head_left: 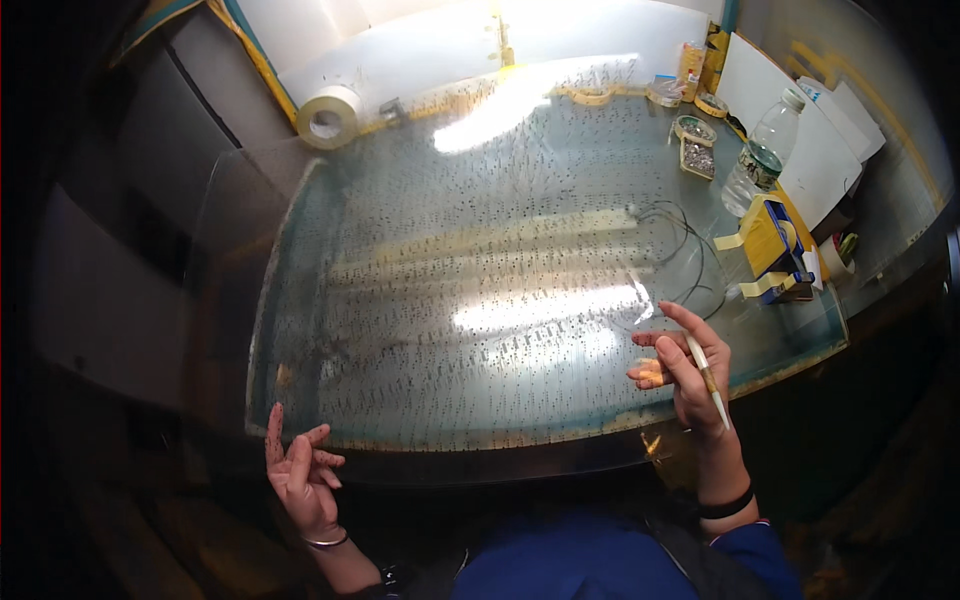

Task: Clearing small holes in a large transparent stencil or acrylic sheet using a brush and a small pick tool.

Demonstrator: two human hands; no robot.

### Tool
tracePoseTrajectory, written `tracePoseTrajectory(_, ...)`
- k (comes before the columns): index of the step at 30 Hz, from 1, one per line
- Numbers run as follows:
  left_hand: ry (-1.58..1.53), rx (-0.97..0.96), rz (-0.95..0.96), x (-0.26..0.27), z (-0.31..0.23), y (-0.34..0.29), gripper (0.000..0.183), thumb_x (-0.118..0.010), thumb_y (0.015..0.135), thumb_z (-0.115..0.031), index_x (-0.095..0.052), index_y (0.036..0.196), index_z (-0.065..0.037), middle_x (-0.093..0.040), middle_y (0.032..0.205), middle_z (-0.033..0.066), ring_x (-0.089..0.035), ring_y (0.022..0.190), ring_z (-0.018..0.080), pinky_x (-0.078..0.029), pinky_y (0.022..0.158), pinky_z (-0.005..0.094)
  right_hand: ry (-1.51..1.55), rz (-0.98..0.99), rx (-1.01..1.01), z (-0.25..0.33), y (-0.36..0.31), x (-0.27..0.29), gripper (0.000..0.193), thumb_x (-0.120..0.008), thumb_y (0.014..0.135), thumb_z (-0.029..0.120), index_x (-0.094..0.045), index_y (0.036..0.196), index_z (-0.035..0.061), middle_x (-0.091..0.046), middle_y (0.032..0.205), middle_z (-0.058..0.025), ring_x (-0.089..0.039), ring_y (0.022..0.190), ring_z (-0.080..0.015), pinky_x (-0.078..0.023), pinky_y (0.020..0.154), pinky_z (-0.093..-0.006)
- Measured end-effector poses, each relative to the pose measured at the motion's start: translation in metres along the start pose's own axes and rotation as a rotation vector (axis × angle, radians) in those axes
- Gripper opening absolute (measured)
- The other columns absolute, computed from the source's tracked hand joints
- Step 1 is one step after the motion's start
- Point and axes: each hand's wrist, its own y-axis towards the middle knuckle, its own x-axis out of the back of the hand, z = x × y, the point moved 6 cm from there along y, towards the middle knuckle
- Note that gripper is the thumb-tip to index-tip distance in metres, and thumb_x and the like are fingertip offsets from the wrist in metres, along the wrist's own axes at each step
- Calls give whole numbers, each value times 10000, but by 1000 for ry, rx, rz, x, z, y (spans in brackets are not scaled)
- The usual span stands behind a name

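Note:
My left hand [303, 478] is off the front left corner of the glass tabletop [400, 395], its fingers spread and holding nothing. Over the front right part of the glass is my right hand [690, 375], its index finger extended. Held between its thumb and fingers is a slim pen-like tool [708, 382], white at both ends and brownish in the middle. A strip of yellowish tape seems to be on one finger of that hand. Rows of small dark specks [500, 340] cover the glass; what they are is too small to tell.
At the right are a yellow-and-blue tape dispenser [775, 245] and a clear plastic bottle [765, 150]. Small trays of tiny pieces [697, 155] lie behind them. A wide tape roll [328, 118] stands at the back left. A dark cable [700, 250] loops over the glass.

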Motion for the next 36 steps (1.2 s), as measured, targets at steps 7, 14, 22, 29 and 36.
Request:
tracePoseTrajectory(7,10,35,51,9,10,3,452,-490,963,-94,-368,1392,-26,-671,947,216,-667,586,156,-460,384,149,-121,-8,-24,-3,3,-7,408,-525,916,40,-451,1309,-39,-659,958,-252,-694,677,-226,-585,582,-282)
tracePoseTrajectory(14,43,24,32,0,3,4,458,-498,968,-120,-367,1400,-45,-676,973,180,-655,584,110,-425,381,121,-135,-60,-19,2,3,-9,429,-540,909,57,-436,1310,-56,-662,963,-232,-689,660,-205,-574,556,-254)
tracePoseTrajectory(22,20,13,28,-2,1,5,443,-480,975,-123,-368,1393,-24,-663,982,217,-669,599,144,-450,375,138,-112,-61,-15,2,5,-5,475,-562,912,90,-403,1335,-57,-656,1006,-246,-693,665,-202,-570,554,-242)
tracePoseTrajectory(29,-20,4,30,-5,2,6,424,-466,980,-108,-382,1388,-32,-661,988,219,-668,605,139,-446,381,131,-107,-88,-16,2,5,-4,465,-555,921,98,-405,1333,-55,-649,1024,-251,-693,669,-197,-573,554,-240)
tracePoseTrajectory(36,-56,13,30,-10,11,7,418,-473,976,-107,-396,1381,-39,-661,994,220,-671,608,141,-450,382,130,-57,-81,16,-4,9,5,459,-558,930,121,-408,1329,-50,-636,1056,-253,-693,683,-188,-581,578,-242)
